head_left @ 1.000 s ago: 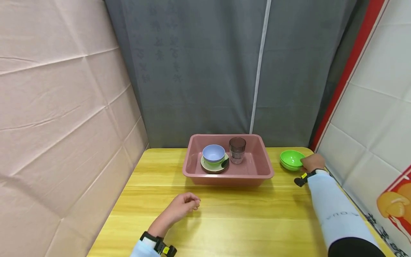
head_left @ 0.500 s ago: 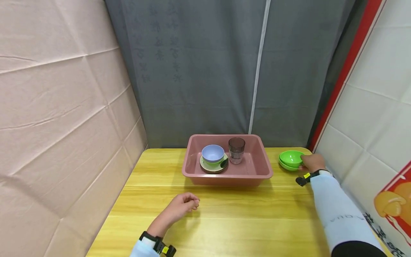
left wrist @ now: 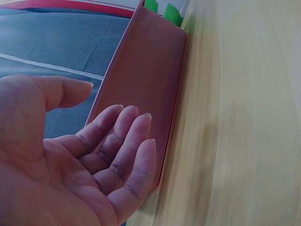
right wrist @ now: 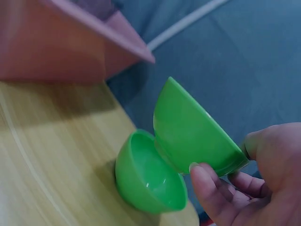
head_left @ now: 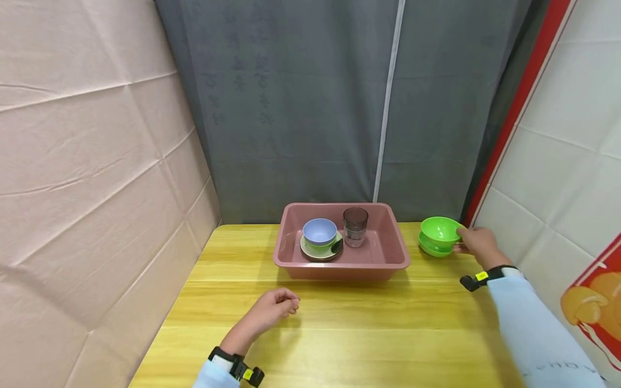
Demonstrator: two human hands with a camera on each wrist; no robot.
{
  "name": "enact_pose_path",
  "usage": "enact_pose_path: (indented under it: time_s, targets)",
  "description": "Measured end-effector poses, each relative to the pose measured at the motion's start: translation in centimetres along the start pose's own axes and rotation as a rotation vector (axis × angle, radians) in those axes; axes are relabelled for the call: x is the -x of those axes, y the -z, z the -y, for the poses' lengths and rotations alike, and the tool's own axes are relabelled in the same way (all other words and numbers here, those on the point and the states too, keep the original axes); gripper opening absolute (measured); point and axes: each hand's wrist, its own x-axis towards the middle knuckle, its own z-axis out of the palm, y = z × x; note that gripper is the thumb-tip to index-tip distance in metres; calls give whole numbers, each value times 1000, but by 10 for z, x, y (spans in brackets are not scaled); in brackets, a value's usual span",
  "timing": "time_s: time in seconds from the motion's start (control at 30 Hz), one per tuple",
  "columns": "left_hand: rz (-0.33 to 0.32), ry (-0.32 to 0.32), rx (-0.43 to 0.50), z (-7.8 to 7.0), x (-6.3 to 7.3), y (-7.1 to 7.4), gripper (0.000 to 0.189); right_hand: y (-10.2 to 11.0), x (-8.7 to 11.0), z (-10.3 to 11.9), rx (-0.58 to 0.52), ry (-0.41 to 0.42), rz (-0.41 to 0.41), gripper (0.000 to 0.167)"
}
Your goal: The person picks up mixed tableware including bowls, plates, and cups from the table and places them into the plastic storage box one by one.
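Note:
My right hand [head_left: 481, 246] pinches the rim of a green bowl [head_left: 440, 231] at the table's far right. In the right wrist view, the thumb and fingers hold this bowl [right wrist: 190, 129] by its edge, just over a second green bowl [right wrist: 146, 176]. That lower bowl [head_left: 432, 250] stands on the table. The upper bowl's foot is at the lower one's opening; whether they touch I cannot tell. My left hand [head_left: 267, 313] hovers over the table in front of the pink basin [head_left: 342, 272]. Its fingers are loosely curled and hold nothing, as the left wrist view confirms.
Inside the basin, a blue bowl [head_left: 319, 230] sits on a green bowl and a pale saucer [head_left: 306, 248], with a dark spoon [head_left: 337, 246] beside them. A grey-tinted glass [head_left: 356, 223] stands to their right. A grey curtain [head_left: 291, 108] hangs behind the wooden table [head_left: 359, 334].
My right hand has lifted the upper green bowl out of the lower one, which stays on the table. The left hand has hardly moved.

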Motion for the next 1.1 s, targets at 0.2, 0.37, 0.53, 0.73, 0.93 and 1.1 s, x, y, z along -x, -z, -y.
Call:
enact_pose_path:
  time_s: [0.2,0.37,0.53,0.73,0.93,1.1]
  targets:
    - [-13,-3,-13,-2,-2,4,26,-3,23,18,-14,61,55,56]
    - [-17,-4,-14,-5,-2,5,26,-11,50,34,10,116,135,55]
    - [-16,5,-21,-7,-4,6,24,-28,74,48,23,163,203,49]
    - [-20,-26,-32,-15,-7,4,21,-59,103,61,9,191,255,41]
    - [-17,-91,-23,-25,-14,-3,21,-93,127,64,-11,195,301,36]
    - [-6,-112,-22,-33,-17,-6,19,-117,138,66,-33,188,346,36]
